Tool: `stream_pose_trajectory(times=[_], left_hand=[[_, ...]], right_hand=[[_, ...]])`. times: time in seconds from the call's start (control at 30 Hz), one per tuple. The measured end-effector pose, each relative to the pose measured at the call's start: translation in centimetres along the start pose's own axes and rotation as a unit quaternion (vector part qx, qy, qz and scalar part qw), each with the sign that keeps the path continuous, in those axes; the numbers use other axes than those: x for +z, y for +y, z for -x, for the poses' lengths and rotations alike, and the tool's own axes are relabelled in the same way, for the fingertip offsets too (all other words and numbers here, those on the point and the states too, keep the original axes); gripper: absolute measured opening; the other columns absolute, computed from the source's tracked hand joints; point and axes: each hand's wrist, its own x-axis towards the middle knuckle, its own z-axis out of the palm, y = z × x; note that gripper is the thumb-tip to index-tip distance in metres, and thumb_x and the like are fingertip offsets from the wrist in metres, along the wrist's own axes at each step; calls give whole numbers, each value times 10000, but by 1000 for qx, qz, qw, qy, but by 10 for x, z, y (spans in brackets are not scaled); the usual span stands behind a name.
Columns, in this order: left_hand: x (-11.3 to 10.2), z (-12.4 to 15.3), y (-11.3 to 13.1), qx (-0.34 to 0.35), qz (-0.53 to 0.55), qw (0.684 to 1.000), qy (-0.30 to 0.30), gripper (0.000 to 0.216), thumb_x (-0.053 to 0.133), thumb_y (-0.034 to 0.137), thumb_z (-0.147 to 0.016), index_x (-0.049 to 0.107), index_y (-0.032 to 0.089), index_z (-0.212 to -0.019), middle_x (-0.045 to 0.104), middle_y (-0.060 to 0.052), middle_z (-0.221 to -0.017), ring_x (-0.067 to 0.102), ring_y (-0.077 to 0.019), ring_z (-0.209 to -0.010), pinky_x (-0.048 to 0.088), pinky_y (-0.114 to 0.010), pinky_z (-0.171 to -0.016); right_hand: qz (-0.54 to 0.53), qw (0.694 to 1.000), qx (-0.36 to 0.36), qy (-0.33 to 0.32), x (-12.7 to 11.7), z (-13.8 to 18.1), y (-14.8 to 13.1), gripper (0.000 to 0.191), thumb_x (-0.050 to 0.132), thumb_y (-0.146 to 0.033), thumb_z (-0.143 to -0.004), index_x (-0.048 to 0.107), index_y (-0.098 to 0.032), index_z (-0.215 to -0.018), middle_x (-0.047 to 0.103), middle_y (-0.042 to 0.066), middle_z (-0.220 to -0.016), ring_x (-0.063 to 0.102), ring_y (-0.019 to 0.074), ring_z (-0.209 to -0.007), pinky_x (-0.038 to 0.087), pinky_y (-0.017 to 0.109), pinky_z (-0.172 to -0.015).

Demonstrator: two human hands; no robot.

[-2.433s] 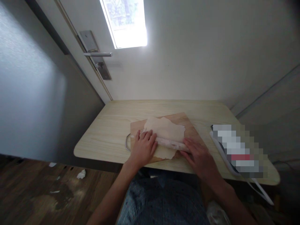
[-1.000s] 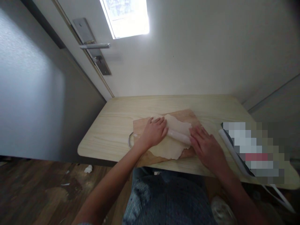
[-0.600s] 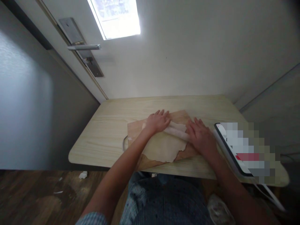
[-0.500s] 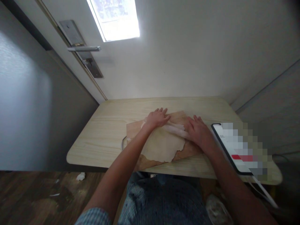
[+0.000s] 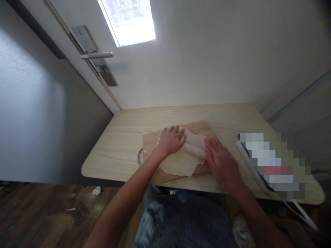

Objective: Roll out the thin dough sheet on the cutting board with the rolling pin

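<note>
A thin sheet of pale dough [image 5: 181,162] lies on a wooden cutting board [image 5: 151,141] on the light wood table [image 5: 121,144]. Across the dough lies a pale rolling pin [image 5: 194,149]. My left hand [image 5: 170,140] presses flat on the pin's left end, fingers stretched out. On the pin's right end rests my right hand [image 5: 219,162], palm down with the fingers extended. Both hands cover the pin's ends.
A tablet or phone [image 5: 261,165] with a blurred screen lies on the table's right side, with a white cable running off the edge. A metal handle loop [image 5: 139,156] sticks out at the board's left. Behind the table stands a door with a lever handle [image 5: 97,55].
The pin rolled away from me over the dough to the board's far part, then came back a little toward me. Both hands stayed flat on it throughout.
</note>
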Motion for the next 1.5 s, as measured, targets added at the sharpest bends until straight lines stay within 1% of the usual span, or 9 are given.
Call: stream_pose_trajectory(times=[0.13, 0.27, 0.47, 0.67, 0.83, 1.07, 1.27, 1.4, 1.5], left_hand=[[-3, -7, 4, -5, -5, 1000, -18, 441, 228, 371, -919, 418, 195, -1275, 425, -115, -1356, 444, -270, -1190, 351, -439, -952], [-5, -24, 7, -13, 23, 999, -38, 425, 240, 376, -916, 436, 202, -1251, 442, -123, -1336, 490, -269, -1147, 397, -413, -906], [-3, -33, 8, -16, 42, 998, -45, 389, 235, 353, -919, 498, 191, -1155, 556, -100, -1188, 573, -240, -1016, 433, -383, -849], [1, -6, 13, 2, 16, 1000, 14, 408, 254, 361, -916, 450, 184, -1226, 436, -114, -1337, 444, -256, -1183, 386, -391, -924], [3, 13, 16, 28, 4, 998, 57, 396, 224, 342, -922, 475, 198, -1191, 459, -92, -1317, 414, -238, -1201, 354, -403, -952], [3, -17, 15, -16, 42, 999, 22, 410, 269, 397, -905, 476, 209, -1205, 461, -86, -1316, 400, -264, -1215, 392, -398, -919], [-1, -48, 13, -61, 64, 996, 17, 360, 296, 390, -894, 563, 171, -997, 600, -79, -1047, 542, -218, -1010, 460, -316, -776], [0, -41, 15, -53, 53, 997, 25, 347, 293, 367, -895, 577, 172, -938, 615, -75, -988, 553, -219, -965, 460, -330, -761], [3, -17, 18, -29, 34, 997, 56, 333, 293, 339, -898, 565, 174, -993, 589, -83, -1103, 525, -222, -1033, 436, -356, -825]], right_hand=[[-10, 999, 32, -7, -1, -5, 2, 455, 237, -275, -900, 497, -109, -1235, 506, 134, -1292, 401, 276, -1239, 360, 525, -958], [-24, 997, 76, -14, 6, -30, 21, 445, 244, -253, -882, 512, -145, -1220, 486, 135, -1310, 400, 295, -1238, 317, 600, -951], [-23, 995, 98, -28, 15, -60, 45, 470, 281, -177, -823, 533, -114, -1214, 483, 145, -1310, 380, 286, -1253, 360, 510, -970], [-64, 997, 25, 17, 12, -23, 30, 452, 253, -250, -878, 526, -115, -1212, 521, 127, -1278, 380, 263, -1256, 367, 474, -986], [-62, 997, 13, 45, 5, 11, 10, 475, 231, -306, -904, 514, -77, -1208, 496, 169, -1292, 378, 261, -1257, 350, 465, -1001], [-75, 995, 69, 14, 11, -17, 23, 459, 243, -266, -875, 533, -95, -1186, 510, 164, -1279, 397, 308, -1237, 348, 556, -956], [-108, 990, 92, 11, 16, -48, 43, 468, 293, -263, -832, 570, -44, -1138, 538, 209, -1229, 476, 302, -1170, 367, 491, -971], [-123, 990, 74, 16, 17, -42, 42, 461, 287, -256, -830, 584, -57, -1121, 556, 189, -1215, 488, 286, -1160, 363, 465, -985], [-116, 992, 39, 22, 13, -20, 31, 467, 257, -258, -856, 566, -58, -1144, 530, 187, -1249, 422, 290, -1221, 352, 483, -986]])
